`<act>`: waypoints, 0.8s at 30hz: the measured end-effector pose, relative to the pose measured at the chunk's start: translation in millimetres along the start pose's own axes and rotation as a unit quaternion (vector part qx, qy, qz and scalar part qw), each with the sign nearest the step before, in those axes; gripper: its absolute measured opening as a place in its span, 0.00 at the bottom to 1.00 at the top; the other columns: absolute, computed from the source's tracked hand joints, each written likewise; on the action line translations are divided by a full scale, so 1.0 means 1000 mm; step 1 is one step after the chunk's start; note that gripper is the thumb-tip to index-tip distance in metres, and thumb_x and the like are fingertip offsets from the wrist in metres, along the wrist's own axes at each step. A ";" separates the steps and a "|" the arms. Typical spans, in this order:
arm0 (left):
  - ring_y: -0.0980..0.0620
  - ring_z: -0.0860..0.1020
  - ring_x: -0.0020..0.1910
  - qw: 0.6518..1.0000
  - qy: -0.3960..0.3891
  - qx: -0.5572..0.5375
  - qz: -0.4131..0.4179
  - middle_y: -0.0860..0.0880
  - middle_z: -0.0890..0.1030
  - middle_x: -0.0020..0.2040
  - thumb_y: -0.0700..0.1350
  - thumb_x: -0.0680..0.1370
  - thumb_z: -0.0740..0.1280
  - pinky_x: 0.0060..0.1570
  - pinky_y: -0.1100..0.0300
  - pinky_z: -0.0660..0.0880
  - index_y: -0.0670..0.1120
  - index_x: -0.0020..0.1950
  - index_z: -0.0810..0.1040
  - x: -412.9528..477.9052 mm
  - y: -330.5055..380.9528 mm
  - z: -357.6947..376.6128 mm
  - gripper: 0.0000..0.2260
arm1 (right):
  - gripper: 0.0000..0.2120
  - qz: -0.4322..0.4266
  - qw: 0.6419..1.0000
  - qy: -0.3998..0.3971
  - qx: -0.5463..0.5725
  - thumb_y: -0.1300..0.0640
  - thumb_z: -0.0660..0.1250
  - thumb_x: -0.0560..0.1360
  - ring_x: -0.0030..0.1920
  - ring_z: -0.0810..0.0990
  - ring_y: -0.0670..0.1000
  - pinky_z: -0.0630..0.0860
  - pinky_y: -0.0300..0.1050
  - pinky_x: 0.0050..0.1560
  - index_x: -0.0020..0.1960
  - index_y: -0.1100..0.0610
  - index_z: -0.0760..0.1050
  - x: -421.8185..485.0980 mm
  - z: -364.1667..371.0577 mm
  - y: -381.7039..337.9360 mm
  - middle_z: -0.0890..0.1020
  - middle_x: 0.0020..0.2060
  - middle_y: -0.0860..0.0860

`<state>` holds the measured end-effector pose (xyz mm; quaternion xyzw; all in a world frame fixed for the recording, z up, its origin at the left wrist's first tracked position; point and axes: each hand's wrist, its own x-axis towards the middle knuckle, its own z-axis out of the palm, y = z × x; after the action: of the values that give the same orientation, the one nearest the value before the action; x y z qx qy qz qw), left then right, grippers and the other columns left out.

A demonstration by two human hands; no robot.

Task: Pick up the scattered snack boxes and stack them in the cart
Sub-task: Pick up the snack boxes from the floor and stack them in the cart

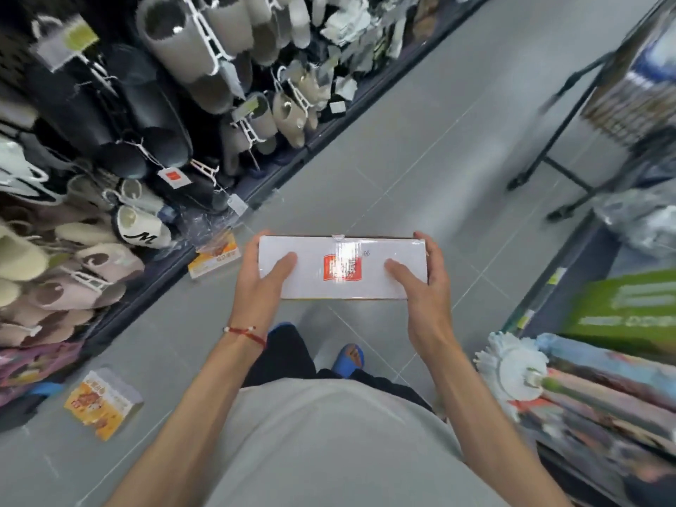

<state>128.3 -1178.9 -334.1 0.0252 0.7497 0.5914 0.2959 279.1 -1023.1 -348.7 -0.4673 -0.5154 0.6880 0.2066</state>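
Grey shirt front fills the bottom of the view, with both bare forearms reaching out from it above the tiled floor. Far left, an orange snack box lies flat on the floor beside the foot of the slipper rack. A second orange box sits further up the aisle, right at the rack's base edge.

Next comes the left hand, clamped on the left short end of the white box. Its thumb lies flat on the top face and its fingers are wrapped round the end. The box is held level in mid-air over the middle of the aisle, well clear of the floor. The right hand mirrors that hold on the other end.

To my eye it is a stiff carton under glossy film, light enough that neither wrist strains. The wrap looks slick, so the ends, with fingers underneath, seem the safest place to hold it, and squeezing the broad faces might dent them.

A mop head and a green carton crowd the right-hand shelf. I can't make out a cart.
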 end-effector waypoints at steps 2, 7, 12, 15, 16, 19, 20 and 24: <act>0.59 0.78 0.52 0.999 -0.022 0.021 0.015 0.52 0.78 0.58 0.41 0.81 0.67 0.47 0.73 0.74 0.50 0.70 0.70 0.014 0.010 0.028 0.18 | 0.28 -0.002 1.000 0.025 0.013 0.61 0.74 0.77 0.56 0.82 0.45 0.78 0.32 0.47 0.73 0.46 0.71 0.014 -0.018 -0.004 0.81 0.61 0.47; 0.53 0.78 0.56 0.995 -0.075 0.061 0.029 0.49 0.78 0.60 0.43 0.81 0.68 0.53 0.64 0.75 0.49 0.72 0.69 0.059 0.032 0.087 0.20 | 0.27 0.002 0.996 0.083 0.030 0.59 0.76 0.77 0.59 0.82 0.47 0.78 0.33 0.49 0.72 0.44 0.72 0.060 -0.049 -0.020 0.82 0.62 0.45; 0.54 0.80 0.54 0.986 -0.142 0.089 0.019 0.48 0.79 0.59 0.46 0.81 0.68 0.43 0.71 0.77 0.49 0.72 0.68 0.130 0.062 0.160 0.21 | 0.26 0.010 0.991 0.129 0.034 0.58 0.76 0.77 0.54 0.83 0.41 0.79 0.35 0.50 0.69 0.42 0.72 0.133 -0.075 -0.052 0.82 0.59 0.44; 0.59 0.78 0.53 0.981 -0.170 0.094 0.019 0.49 0.78 0.60 0.43 0.80 0.68 0.43 0.75 0.75 0.52 0.68 0.68 0.178 0.090 0.211 0.18 | 0.27 0.021 0.986 0.163 0.030 0.56 0.76 0.77 0.58 0.83 0.45 0.82 0.43 0.58 0.71 0.43 0.71 0.181 -0.088 -0.078 0.82 0.60 0.45; 0.59 0.78 0.53 0.979 -0.179 0.096 0.015 0.48 0.78 0.61 0.42 0.80 0.69 0.43 0.75 0.74 0.53 0.66 0.68 0.195 0.099 0.227 0.17 | 0.27 0.026 0.984 0.174 0.031 0.56 0.76 0.77 0.58 0.83 0.46 0.81 0.45 0.60 0.71 0.43 0.71 0.197 -0.092 -0.088 0.82 0.60 0.45; 0.53 0.79 0.57 0.970 -0.218 0.109 0.008 0.47 0.79 0.63 0.42 0.79 0.70 0.50 0.70 0.77 0.52 0.66 0.71 0.240 0.127 0.272 0.17 | 0.27 0.030 0.975 0.213 0.050 0.56 0.77 0.76 0.58 0.82 0.45 0.81 0.44 0.60 0.70 0.42 0.71 0.243 -0.105 -0.119 0.82 0.60 0.44; 0.52 0.79 0.59 0.966 -0.231 0.112 0.008 0.47 0.79 0.64 0.43 0.79 0.71 0.52 0.68 0.77 0.52 0.67 0.71 0.255 0.135 0.287 0.18 | 0.28 0.026 0.973 0.221 0.059 0.57 0.76 0.76 0.58 0.82 0.44 0.81 0.42 0.58 0.71 0.43 0.71 0.259 -0.109 -0.130 0.82 0.59 0.44; 0.56 0.79 0.57 0.958 -0.257 0.124 0.005 0.49 0.78 0.62 0.42 0.79 0.70 0.50 0.70 0.75 0.55 0.68 0.69 0.301 0.173 0.347 0.20 | 0.26 0.021 0.963 0.251 0.098 0.60 0.76 0.76 0.58 0.82 0.44 0.80 0.36 0.51 0.70 0.44 0.72 0.314 -0.125 -0.161 0.82 0.60 0.45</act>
<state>-9.7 -708.3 -346.2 0.2167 0.7160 0.4689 0.4697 204.3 -656.2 -342.0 -0.6133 -0.3667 0.5998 0.3599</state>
